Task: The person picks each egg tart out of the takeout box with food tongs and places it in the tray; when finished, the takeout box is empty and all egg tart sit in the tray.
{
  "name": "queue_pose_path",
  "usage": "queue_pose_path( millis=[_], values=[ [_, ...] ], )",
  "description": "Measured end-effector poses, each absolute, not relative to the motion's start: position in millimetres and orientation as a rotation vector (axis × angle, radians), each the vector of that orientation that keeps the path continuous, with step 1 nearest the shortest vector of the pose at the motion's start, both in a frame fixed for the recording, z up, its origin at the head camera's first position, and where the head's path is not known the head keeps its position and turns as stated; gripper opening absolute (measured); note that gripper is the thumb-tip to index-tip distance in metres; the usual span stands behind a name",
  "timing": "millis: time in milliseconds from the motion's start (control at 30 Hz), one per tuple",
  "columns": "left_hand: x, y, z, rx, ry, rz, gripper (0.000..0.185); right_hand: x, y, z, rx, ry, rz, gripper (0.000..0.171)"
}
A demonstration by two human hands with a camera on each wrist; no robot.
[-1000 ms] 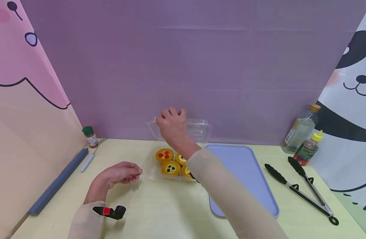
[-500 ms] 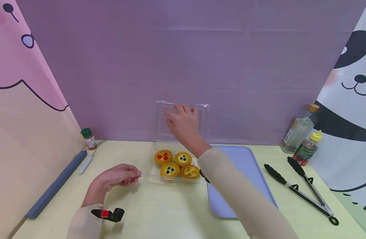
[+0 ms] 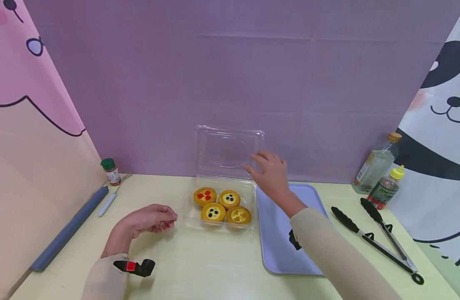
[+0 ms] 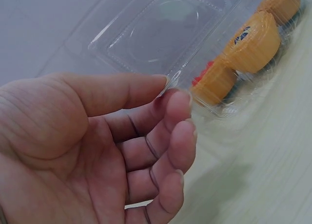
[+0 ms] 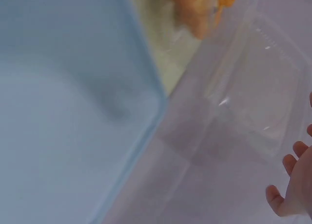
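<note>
A clear plastic container [image 3: 188,223] sits mid-table with several yellow tarts [image 3: 213,212] inside. Its lid [image 3: 230,150] stands upright against the purple backdrop. My left hand [image 3: 172,218] rests on the table at the container's front left corner. In the left wrist view that hand [image 4: 165,90] pinches the container's rim [image 4: 195,63] between thumb and forefinger, with the tarts [image 4: 248,41] just beyond. My right hand [image 3: 257,164] hovers with relaxed fingers beside the lid's right edge, above the blue tray [image 3: 282,250]. The right wrist view shows the lid [image 5: 253,87] and a few fingertips [image 5: 292,185].
Black tongs [image 3: 376,237] lie right of the tray. Two bottles [image 3: 378,166] [image 3: 387,187] stand at the back right. At the back left are a green-capped spice jar [image 3: 111,171], a white-handled tool [image 3: 109,202] and a grey-blue roll [image 3: 68,229].
My right hand swung the lid up to upright, let go of it and moved right and down toward the tray. The left hand stayed at the container's corner.
</note>
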State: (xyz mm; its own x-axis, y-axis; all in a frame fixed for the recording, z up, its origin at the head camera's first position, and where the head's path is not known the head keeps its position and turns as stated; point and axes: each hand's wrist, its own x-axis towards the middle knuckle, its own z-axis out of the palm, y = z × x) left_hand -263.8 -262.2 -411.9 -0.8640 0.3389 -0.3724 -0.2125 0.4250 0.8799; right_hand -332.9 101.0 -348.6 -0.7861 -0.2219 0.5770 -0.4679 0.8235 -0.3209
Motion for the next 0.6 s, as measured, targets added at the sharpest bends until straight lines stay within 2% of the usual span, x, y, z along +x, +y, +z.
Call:
queue_pose_path(
  millis=[267,600],
  values=[
    [-262,-261,-408,0.1,2.178,1.451,0.039,-340,134,-375,0.39,-2.611,0.789,0.051],
    [-261,-261,-408,0.103,2.208,1.435,0.038,-357,137,-391,0.21,-2.766,0.944,0.055]
  ],
)
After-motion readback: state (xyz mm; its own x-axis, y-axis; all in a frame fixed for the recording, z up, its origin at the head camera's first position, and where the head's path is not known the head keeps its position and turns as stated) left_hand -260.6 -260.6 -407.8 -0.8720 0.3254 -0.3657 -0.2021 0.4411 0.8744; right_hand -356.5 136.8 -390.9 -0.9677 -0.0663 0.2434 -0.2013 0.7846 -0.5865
